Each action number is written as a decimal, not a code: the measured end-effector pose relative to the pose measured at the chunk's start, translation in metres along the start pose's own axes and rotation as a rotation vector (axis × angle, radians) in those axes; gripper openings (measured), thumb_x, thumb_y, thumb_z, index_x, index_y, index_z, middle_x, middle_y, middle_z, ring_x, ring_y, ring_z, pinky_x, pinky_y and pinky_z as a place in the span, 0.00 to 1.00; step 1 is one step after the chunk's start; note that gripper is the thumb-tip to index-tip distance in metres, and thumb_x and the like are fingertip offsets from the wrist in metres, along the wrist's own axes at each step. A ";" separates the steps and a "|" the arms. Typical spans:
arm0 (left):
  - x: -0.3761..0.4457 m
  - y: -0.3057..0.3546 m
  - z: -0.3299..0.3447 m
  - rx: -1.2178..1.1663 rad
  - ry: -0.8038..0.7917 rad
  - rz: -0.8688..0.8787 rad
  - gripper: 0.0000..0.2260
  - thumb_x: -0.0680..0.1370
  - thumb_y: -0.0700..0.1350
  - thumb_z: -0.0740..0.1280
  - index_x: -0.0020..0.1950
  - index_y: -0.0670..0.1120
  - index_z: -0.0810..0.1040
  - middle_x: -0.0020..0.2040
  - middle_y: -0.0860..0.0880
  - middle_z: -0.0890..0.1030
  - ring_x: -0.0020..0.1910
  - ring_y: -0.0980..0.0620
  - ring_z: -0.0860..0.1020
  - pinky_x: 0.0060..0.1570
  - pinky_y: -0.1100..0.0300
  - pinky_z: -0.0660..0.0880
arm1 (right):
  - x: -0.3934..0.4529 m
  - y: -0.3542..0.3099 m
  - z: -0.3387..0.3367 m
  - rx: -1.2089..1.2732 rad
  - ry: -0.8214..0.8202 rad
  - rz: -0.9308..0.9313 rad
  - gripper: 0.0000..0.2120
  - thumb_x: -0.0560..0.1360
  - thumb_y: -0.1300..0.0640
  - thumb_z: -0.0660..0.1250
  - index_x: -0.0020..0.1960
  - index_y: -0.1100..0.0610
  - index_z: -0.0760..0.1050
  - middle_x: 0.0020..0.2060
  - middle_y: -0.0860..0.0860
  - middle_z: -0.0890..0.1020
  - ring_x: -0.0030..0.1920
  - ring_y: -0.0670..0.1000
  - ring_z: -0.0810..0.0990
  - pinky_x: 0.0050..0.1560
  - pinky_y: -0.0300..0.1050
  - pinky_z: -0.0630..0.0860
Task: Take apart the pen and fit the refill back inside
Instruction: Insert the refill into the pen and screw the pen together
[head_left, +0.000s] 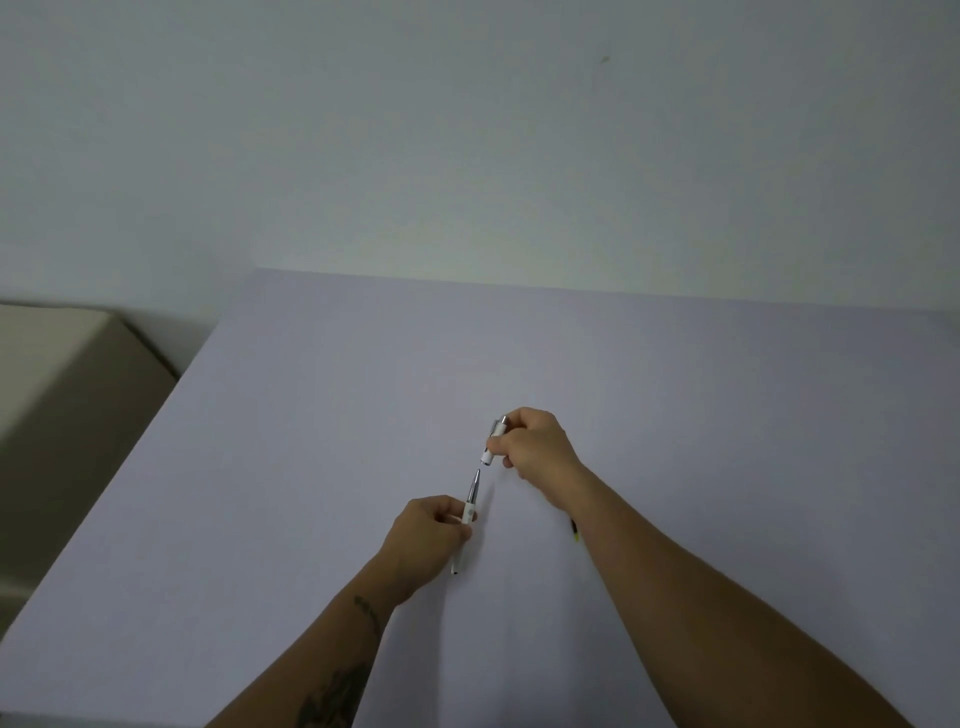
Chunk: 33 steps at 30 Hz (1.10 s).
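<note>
A small grey emblem on the white pen barrel (469, 512) is too small to read. The left hand (423, 540) pinches that barrel, silver tip pointing up at the clip-end cap (492, 441), pinched by the right hand (535, 441), a small gap between them above the table (311, 415).
</note>
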<state>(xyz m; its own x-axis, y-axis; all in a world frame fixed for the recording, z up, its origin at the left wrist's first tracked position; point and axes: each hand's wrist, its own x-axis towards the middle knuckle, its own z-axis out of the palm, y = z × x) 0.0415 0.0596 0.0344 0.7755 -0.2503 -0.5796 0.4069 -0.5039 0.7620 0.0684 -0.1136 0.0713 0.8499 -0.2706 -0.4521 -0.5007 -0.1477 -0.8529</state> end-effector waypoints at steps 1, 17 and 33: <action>-0.002 0.001 -0.001 0.005 -0.002 0.009 0.09 0.75 0.37 0.67 0.50 0.48 0.84 0.42 0.46 0.81 0.41 0.49 0.75 0.46 0.55 0.75 | -0.003 0.001 0.001 -0.012 0.009 -0.003 0.06 0.66 0.63 0.68 0.42 0.56 0.78 0.28 0.45 0.83 0.34 0.51 0.75 0.33 0.43 0.70; -0.017 0.015 0.005 -0.001 0.100 0.201 0.04 0.73 0.39 0.71 0.39 0.46 0.83 0.30 0.50 0.76 0.29 0.54 0.73 0.28 0.66 0.71 | -0.036 0.012 0.001 -0.014 -0.017 -0.042 0.04 0.72 0.64 0.70 0.42 0.57 0.80 0.37 0.52 0.83 0.33 0.48 0.79 0.35 0.42 0.74; 0.007 0.023 0.027 0.129 0.149 0.390 0.10 0.73 0.44 0.73 0.54 0.49 0.81 0.41 0.53 0.82 0.36 0.57 0.80 0.35 0.71 0.74 | -0.033 0.017 -0.024 -0.079 0.178 0.002 0.05 0.71 0.63 0.66 0.46 0.57 0.78 0.41 0.54 0.84 0.40 0.52 0.85 0.37 0.44 0.78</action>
<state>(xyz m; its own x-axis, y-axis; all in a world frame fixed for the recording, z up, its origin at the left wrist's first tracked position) 0.0432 0.0236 0.0404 0.9242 -0.3251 -0.2006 0.0135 -0.4971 0.8676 0.0281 -0.1304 0.0778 0.8100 -0.4340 -0.3944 -0.5197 -0.2196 -0.8256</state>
